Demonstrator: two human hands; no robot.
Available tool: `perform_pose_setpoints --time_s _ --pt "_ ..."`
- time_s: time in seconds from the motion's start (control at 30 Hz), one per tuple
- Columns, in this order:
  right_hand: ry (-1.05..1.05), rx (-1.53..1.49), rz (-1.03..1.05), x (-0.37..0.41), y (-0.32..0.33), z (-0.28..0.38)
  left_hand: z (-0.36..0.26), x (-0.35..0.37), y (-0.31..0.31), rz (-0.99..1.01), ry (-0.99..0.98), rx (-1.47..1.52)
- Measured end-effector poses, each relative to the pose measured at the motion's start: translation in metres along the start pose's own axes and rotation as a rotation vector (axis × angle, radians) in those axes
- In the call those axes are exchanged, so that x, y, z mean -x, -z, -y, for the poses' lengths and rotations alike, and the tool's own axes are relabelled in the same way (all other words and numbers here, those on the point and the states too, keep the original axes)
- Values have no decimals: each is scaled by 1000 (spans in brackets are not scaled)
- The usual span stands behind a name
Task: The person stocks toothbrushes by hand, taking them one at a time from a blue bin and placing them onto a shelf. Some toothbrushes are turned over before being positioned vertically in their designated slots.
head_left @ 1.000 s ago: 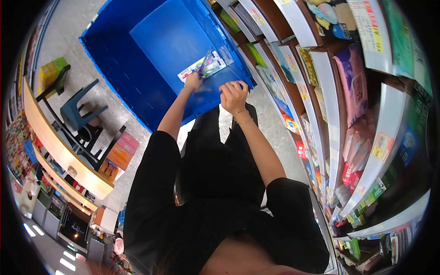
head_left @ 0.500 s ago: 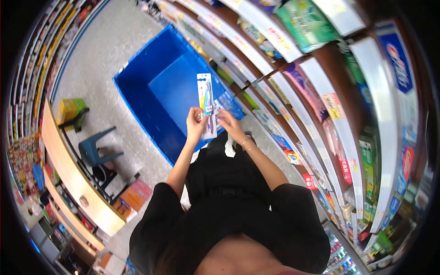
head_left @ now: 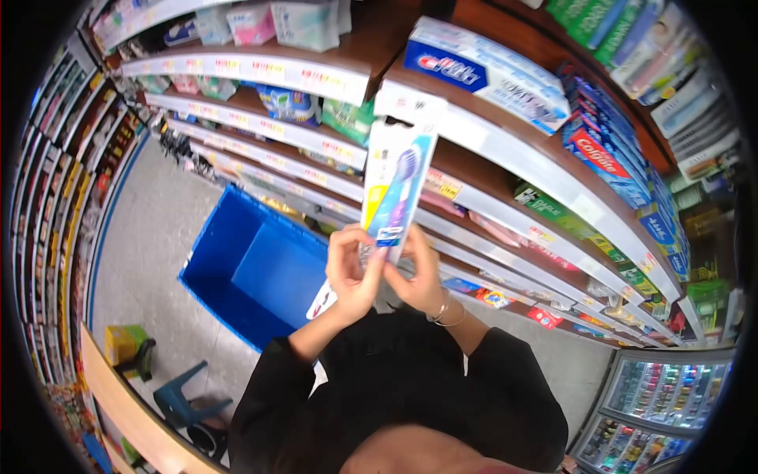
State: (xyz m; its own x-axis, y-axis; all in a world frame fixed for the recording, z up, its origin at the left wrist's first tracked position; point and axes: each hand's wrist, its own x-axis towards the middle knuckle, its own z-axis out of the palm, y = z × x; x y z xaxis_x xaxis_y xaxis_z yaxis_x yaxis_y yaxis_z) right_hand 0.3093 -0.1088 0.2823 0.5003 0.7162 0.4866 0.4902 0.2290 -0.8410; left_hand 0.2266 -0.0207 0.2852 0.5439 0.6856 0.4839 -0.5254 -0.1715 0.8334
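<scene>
Currently held: toothbrush pack [head_left: 397, 183], white card, blue-purple brush, upright.
Location: I see it in front of the shelf [head_left: 505, 158], above both hands.
Left grip: left hand [head_left: 351, 270] pinching the pack's bottom edge.
Right grip: right hand [head_left: 420, 275] pinching the same edge, wrist bent.

- Bright, even shop light fills the aisle, leaving only faint shadows on the grey floor [head_left: 150, 237].
- Heavy fisheye distortion bends the shelves [head_left: 489, 150]; the corners fall to black.
- The toothbrush pack [head_left: 395, 186] reads sharp, while the far edges smear softly.
</scene>
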Motion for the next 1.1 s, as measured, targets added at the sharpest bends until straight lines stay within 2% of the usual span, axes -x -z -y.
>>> perform_pose_setpoints --time_s 0.07,0.13,0.2,0.27,0.3,0.33,0.4,0.43,0.47,0.57,0.67,0.73,0.8,0.87,1.1 --pt "168 165 -129 -22 24 16 -10 -29 -30 42 -99 148" --pt "254 129 -275 -49 40 30 -20 -63 -59 129 -314 155" --pt "318 199 -321 -81 58 55 -33 -96 -84 125 -428 39" --pt "259 67 -373 -109 70 78 -47 -132 -103 159 -516 -36" --pt "297 69 -376 -123 77 84 -53 -147 -110 264 -472 36" --pt "338 68 -378 -135 85 91 -61 -160 -118 272 -492 48" --pt "364 68 -350 -156 100 104 -78 -181 -131 264 -494 41" --pt "394 96 -349 -166 105 110 -81 -194 -136 237 -582 -16" --pt "419 125 -346 -175 109 117 -85 -203 -139 236 -588 -40" --pt "454 54 -334 -204 121 121 -95 -232 -152 213 -640 -36" --pt "468 96 -322 -223 128 127 -103 -251 -155 222 -574 -50" --pt "380 87 -278 -229 129 124 -102 -258 -153 197 -569 -154" --pt "416 112 -279 -229 123 122 -99 -260 -149 212 -546 -135" --pt "428 51 -296 -224 115 121 -94 -256 -146 188 -629 -102" --pt "410 118 -261 -234 112 113 -89 -261 -137 138 -569 -91"
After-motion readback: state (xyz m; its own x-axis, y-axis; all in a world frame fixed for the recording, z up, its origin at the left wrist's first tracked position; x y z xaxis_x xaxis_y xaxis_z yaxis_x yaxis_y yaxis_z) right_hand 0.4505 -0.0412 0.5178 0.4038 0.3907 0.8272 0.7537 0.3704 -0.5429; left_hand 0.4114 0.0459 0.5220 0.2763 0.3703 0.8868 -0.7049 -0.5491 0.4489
